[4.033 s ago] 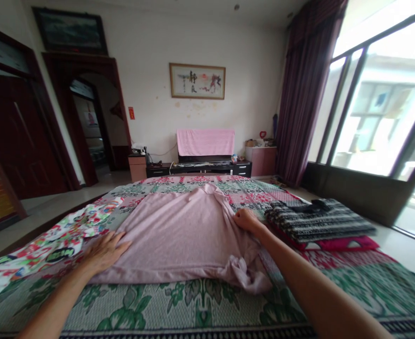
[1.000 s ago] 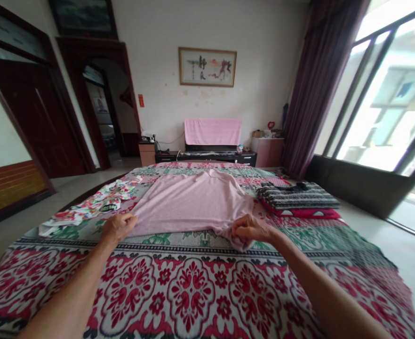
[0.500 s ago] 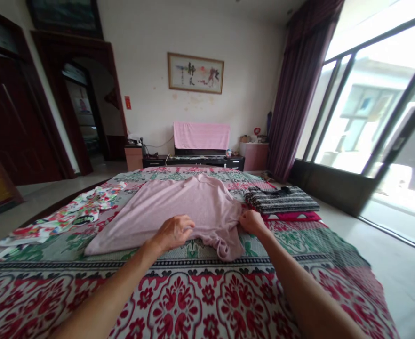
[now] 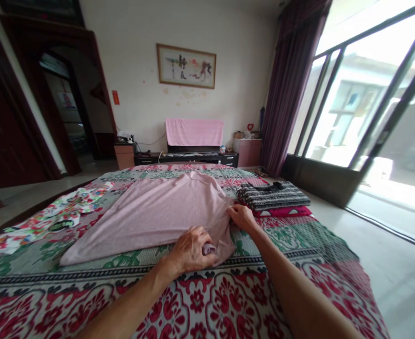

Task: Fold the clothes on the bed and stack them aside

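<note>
A pale pink shirt (image 4: pixel 151 212) lies spread flat on the patterned bedspread (image 4: pixel 207 301). My left hand (image 4: pixel 192 248) is closed on the bunched fabric at the shirt's near right corner. My right hand (image 4: pixel 242 216) pinches the shirt's right edge a little farther up, fingers pressed together on the cloth. Both forearms reach in from the bottom of the view.
A colourful printed garment (image 4: pixel 41 221) lies crumpled at the left of the bed. A folded striped garment (image 4: pixel 273 195) rests on a red one (image 4: pixel 285 212) at the right. Beyond the bed stand a low cabinet with a pink cloth (image 4: pixel 194 132), a doorway at the left and large windows at the right.
My left hand has moved right along the shirt's near hem to the right corner and closed on it. My right hand has shifted slightly up the right edge. The camera turned a little.
</note>
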Tool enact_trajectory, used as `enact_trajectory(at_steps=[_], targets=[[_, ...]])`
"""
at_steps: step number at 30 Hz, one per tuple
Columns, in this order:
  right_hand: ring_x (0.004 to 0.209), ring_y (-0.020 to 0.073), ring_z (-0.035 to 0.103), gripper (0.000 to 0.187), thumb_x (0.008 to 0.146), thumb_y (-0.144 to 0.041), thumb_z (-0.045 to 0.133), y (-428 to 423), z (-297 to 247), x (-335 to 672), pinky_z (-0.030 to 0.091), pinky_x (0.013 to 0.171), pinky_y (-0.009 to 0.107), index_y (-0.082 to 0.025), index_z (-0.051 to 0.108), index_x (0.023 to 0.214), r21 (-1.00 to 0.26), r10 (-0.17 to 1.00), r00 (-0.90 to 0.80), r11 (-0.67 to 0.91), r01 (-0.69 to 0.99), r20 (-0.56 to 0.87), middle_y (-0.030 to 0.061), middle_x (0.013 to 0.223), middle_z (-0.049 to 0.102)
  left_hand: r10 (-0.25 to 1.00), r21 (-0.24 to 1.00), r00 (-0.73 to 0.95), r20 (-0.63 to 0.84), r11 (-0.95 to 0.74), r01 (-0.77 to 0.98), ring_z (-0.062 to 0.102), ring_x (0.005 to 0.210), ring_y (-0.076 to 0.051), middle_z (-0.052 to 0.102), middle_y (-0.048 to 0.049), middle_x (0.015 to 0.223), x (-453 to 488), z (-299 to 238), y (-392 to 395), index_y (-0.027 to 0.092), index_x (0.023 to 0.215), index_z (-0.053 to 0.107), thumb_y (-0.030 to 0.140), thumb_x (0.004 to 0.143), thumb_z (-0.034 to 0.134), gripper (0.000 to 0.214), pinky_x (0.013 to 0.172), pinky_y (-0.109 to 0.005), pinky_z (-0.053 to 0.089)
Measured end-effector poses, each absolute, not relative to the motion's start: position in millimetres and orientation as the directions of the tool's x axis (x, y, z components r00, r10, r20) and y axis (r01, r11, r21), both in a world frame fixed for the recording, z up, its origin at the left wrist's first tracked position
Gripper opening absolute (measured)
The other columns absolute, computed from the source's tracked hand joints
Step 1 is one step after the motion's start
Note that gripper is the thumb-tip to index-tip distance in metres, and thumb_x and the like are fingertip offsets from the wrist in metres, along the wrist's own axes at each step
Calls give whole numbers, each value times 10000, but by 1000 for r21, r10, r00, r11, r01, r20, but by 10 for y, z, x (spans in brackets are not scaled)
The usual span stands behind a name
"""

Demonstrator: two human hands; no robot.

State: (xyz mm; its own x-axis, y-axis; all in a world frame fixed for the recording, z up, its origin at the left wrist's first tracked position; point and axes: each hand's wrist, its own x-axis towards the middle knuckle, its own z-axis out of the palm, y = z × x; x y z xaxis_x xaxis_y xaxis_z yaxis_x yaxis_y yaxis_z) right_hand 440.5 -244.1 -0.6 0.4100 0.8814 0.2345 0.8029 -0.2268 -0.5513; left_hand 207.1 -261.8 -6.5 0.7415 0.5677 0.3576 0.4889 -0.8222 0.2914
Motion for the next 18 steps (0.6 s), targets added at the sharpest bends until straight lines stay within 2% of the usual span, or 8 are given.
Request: enact_trajectory(at_steps=[5,10,13,18], targets=[[720,172,634,352,796,-380,476,-2354,-84,4404,437,628,222,-140,721,876,-676,829,454,-132,725,325,59,756,707,541,325,738,404,-839,437,592,837,-179,653,-50,826,2097,-103,-2597,211,748,679,211,704,619,75,777,-280,448],[703,178,630,367,745,-440,549,-2345,-79,4437,447,633,243,-155,707,912,-745,801,500,-106,659,328,45,757,707,555,404,702,447,-825,395,590,709,-129,664,-17,755,2075,16,-2588,190,749,668,129,716,519,165,686,-227,427],[704,172,629,319,737,-414,573,-2388,-10,4443,434,640,238,-173,709,896,-679,807,490,-157,717,330,38,760,707,592,476,698,403,-787,392,571,629,-109,653,5,682,2021,102,-2562,186,758,670,130,707,511,177,626,-208,408],[719,168,628,224,727,-355,573,-2442,88,4443,401,624,227,-212,731,797,-512,848,422,-219,831,322,28,746,706,584,553,733,348,-759,342,564,633,-95,649,0,724,1975,209,-2566,165,717,665,128,680,503,170,621,-188,410]])
